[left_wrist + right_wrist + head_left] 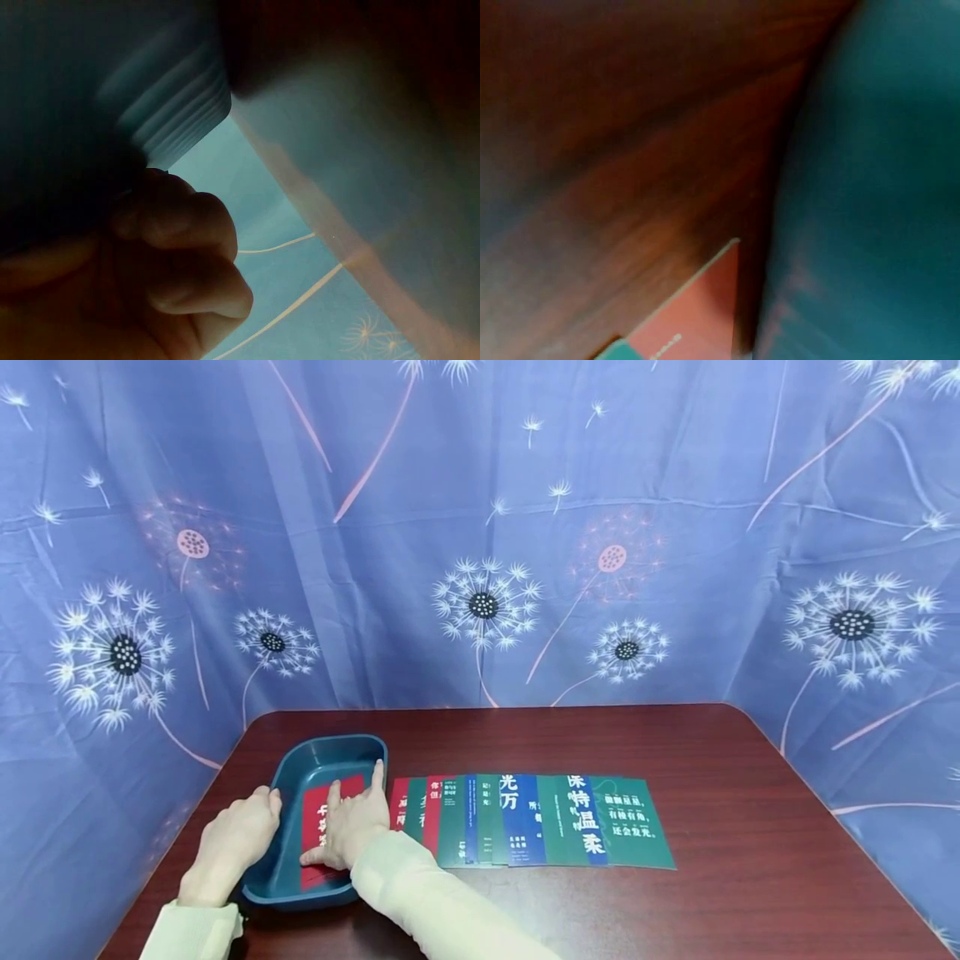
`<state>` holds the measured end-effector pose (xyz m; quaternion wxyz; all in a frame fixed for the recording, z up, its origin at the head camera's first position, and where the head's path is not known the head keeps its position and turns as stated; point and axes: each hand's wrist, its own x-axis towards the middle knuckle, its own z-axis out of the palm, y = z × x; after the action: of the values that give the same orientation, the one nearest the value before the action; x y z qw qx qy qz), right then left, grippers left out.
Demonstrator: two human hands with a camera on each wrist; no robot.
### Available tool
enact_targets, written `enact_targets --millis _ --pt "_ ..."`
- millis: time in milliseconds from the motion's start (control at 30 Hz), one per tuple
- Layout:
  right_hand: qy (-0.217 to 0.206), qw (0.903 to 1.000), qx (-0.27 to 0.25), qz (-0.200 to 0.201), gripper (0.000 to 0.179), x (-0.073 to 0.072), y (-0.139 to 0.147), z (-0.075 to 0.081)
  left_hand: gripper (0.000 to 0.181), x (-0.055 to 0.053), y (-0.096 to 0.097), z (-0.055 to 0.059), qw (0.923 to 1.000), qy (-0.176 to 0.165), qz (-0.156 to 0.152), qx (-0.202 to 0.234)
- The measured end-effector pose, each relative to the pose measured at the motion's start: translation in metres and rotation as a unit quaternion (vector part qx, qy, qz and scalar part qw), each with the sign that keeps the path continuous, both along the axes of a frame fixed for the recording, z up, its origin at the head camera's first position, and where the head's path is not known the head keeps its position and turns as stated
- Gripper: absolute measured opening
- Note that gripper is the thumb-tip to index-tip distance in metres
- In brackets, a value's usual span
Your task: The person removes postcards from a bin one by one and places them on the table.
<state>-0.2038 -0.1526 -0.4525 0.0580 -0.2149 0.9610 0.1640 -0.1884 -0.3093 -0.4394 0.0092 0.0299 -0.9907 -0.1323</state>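
Observation:
A dark blue tray [283, 872] with rounded corners sits at the left of the table. My left hand [234, 832] grips its left rim; in the left wrist view the curled fingers [199, 225] show beside the tray's ridged, shadowed side [169, 90]. Inside the tray lies a red card [313, 810] with white characters. Over this card is my right hand [354, 822], its thumb and fingers spread and touching it; the palm covers part of the printing. The right wrist view shows the tray's outer wall [877, 187] but not the right hand.
Right of the tray, a row of overlapping cards [562, 818] in red, green and blue lies across the brown table [750, 827]. The nearest red card [705, 307] lies close to the tray's wall. A blue dandelion-print cloth [390, 610] hangs around the table.

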Motion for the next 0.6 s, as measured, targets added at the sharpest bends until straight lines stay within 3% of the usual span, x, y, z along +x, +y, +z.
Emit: enact_targets --millis 600 --pt "0.070 0.9944 -0.079 -0.004 0.116 -0.0056 0.0021 -0.0040 0.035 0.0003 -0.0011 0.0000 1.0000 0.001 -0.002 -0.002"
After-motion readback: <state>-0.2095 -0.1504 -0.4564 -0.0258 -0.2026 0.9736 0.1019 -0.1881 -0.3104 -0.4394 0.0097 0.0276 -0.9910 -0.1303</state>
